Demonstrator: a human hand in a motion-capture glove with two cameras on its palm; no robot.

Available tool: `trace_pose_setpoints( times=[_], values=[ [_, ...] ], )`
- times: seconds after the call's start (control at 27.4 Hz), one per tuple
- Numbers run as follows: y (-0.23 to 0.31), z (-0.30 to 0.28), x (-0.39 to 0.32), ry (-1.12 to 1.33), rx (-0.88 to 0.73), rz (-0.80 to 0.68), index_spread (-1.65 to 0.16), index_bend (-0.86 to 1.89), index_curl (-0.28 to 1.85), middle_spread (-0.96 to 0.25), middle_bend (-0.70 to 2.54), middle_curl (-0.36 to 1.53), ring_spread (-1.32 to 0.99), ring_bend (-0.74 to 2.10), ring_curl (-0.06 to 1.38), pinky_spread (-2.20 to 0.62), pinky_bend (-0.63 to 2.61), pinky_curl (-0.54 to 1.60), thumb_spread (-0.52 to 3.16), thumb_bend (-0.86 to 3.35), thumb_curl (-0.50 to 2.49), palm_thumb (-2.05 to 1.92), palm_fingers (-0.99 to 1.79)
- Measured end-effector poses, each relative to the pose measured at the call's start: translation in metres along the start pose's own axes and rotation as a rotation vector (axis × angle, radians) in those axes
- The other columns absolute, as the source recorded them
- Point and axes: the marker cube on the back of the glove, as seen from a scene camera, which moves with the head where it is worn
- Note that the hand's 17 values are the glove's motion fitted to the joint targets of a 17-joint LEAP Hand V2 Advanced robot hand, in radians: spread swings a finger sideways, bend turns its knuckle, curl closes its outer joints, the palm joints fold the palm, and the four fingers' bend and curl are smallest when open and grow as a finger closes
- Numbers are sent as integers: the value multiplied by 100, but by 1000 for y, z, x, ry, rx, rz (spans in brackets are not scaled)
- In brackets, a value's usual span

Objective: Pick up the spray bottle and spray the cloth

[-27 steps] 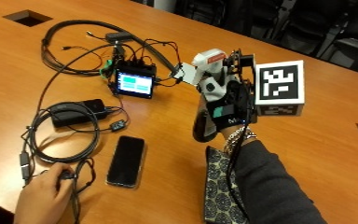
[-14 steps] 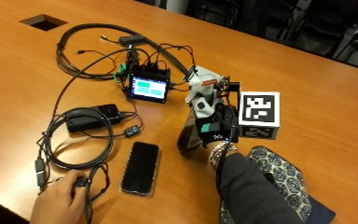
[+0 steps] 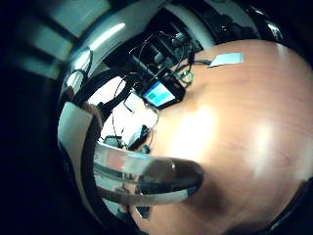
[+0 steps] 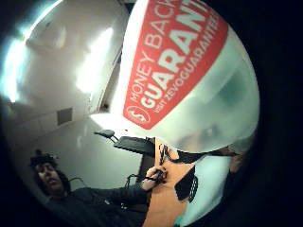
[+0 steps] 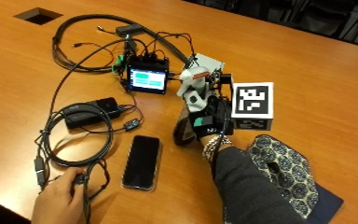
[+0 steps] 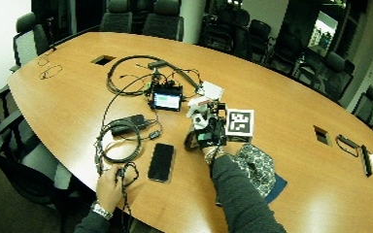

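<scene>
Phone (image 5: 141, 162), cables (image 5: 79, 135) beside spray bottle (image 5: 188, 116)

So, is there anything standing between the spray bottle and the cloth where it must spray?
Nothing visible does. The gloved right hand holds the spray bottle upright on the table, and the patterned cloth lies just beside it, next to the person's sleeve. Only bare table and the forearm are between them.

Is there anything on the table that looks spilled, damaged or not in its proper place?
Nothing looks spilled or damaged. The cables lie in a loose tangle beside the phone, and the cloth lies rumpled under the person's sleeve. The right hand grips the spray bottle.
</scene>
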Motion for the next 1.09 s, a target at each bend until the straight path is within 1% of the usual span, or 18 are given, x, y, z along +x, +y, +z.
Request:
trace_pose_setpoints(
  times=[0.22,0.51,0.8,1.09],
  values=[
    [-3,1,-19,-1,9,-17,-28,16,53,-20,53,56,-20,70,47,-30,54,41,111,-2,59,90,125],
    [-1,14,-22,17,-16,-37,-28,15,52,-21,51,56,-21,69,47,-29,52,42,115,-2,57,89,123],
    [32,33,4,51,-96,19,-28,15,51,-21,49,56,-21,69,47,-29,51,42,116,-1,56,89,123],
    [41,58,14,37,-135,55,-28,16,50,-21,48,56,-22,68,47,-29,51,43,118,-1,54,89,123]
  ],
)
